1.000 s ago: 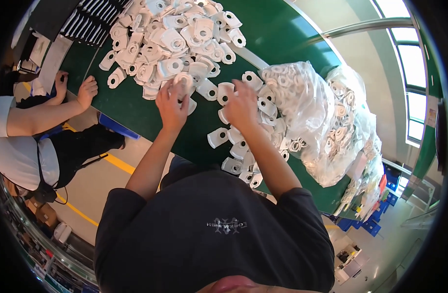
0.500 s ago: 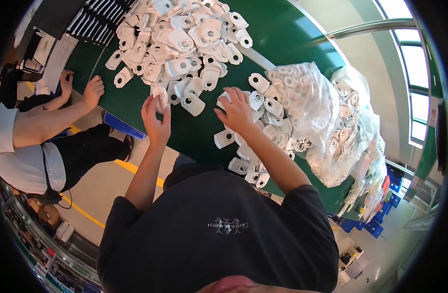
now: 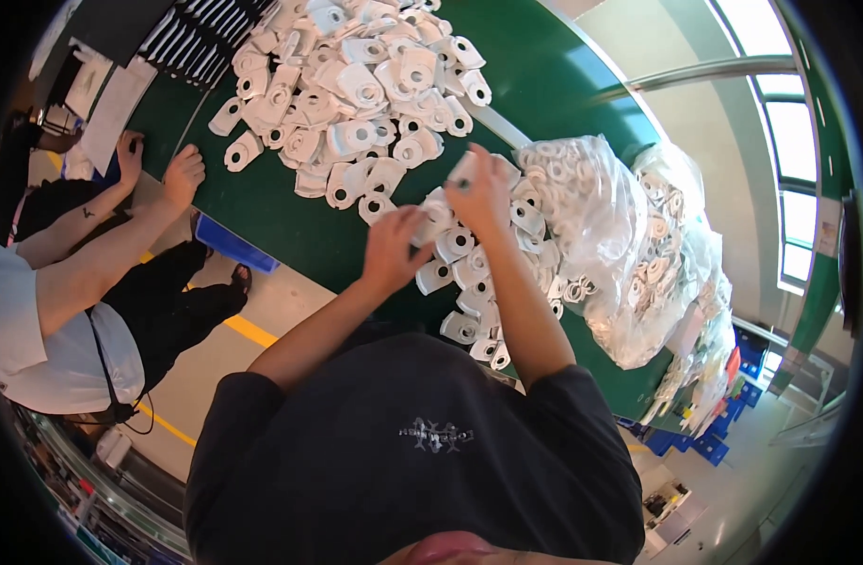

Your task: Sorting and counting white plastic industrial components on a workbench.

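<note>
A flat white part (image 3: 436,216) was on or just above the green table (image 3: 262,221), between the person's hands, nearer the near edge than the far one; blur hid whether it touched the surface. The fingertips of the left hand (image 3: 392,250) met its left side, with the thumb apart from the fingers, though whether they gripped it I could not tell. The right hand (image 3: 482,193) was bent over more white parts (image 3: 469,273), its fingers blurred, so I could not tell whether they had closed on one. Those parts overlapped in a loose group running down to the near edge. A large heap of similar parts (image 3: 356,85) lay toward the far left. Right of the right hand, a clear plastic bag (image 3: 587,207) of white pieces bulged on the table, with another bag (image 3: 681,221) beside it toward the right end; a few small rings (image 3: 576,288) lay by the first bag. A black rack (image 3: 191,42) of pale strips stood at the far left corner. Along the near edge, toward its left end, were a co-worker's hands (image 3: 184,176), and a blue bin (image 3: 232,247) sat below that edge.
</note>
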The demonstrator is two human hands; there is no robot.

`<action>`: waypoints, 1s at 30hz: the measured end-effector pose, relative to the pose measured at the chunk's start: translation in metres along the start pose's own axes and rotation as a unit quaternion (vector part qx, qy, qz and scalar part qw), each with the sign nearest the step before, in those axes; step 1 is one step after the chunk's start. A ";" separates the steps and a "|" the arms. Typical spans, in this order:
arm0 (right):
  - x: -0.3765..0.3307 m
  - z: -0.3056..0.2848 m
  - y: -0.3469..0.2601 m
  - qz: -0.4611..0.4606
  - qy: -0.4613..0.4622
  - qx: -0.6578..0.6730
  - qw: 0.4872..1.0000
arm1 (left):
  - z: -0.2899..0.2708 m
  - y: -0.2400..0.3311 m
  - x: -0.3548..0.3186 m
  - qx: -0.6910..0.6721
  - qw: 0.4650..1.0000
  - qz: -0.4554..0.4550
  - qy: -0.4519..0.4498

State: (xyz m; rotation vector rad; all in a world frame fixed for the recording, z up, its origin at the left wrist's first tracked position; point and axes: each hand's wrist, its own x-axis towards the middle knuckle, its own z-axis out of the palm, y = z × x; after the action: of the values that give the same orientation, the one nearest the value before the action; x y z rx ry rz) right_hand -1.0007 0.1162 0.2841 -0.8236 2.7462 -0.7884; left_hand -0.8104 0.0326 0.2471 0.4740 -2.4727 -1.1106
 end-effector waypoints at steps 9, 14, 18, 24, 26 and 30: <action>0.003 -0.019 -0.003 0.009 -0.078 -0.247 0.966 | 0.029 0.014 -0.002 0.047 0.990 0.097 -0.093; 0.041 0.046 -0.025 0.026 -0.008 0.004 1.000 | -0.011 -0.016 -0.003 0.229 0.973 0.007 -0.016; 0.049 0.055 -0.014 0.067 0.009 0.060 0.996 | -0.026 -0.033 -0.001 0.208 0.976 0.046 -0.049; 0.025 -0.017 0.045 0.079 0.045 0.074 0.993 | -0.022 -0.028 0.001 0.033 0.997 0.075 0.004; 0.018 -0.047 0.066 0.139 -0.088 -0.016 0.986 | -0.006 -0.016 0.003 0.021 0.992 0.122 0.004; 0.017 -0.060 0.070 0.123 -0.153 -0.202 0.960 | 0.030 0.007 0.013 -0.053 0.981 0.166 -0.083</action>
State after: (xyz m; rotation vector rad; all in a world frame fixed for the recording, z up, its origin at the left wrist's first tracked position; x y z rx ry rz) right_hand -1.0652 0.1833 0.2975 -0.5839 2.6799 -0.0435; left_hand -0.8370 0.0500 0.2367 -0.0665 -2.4941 -1.1731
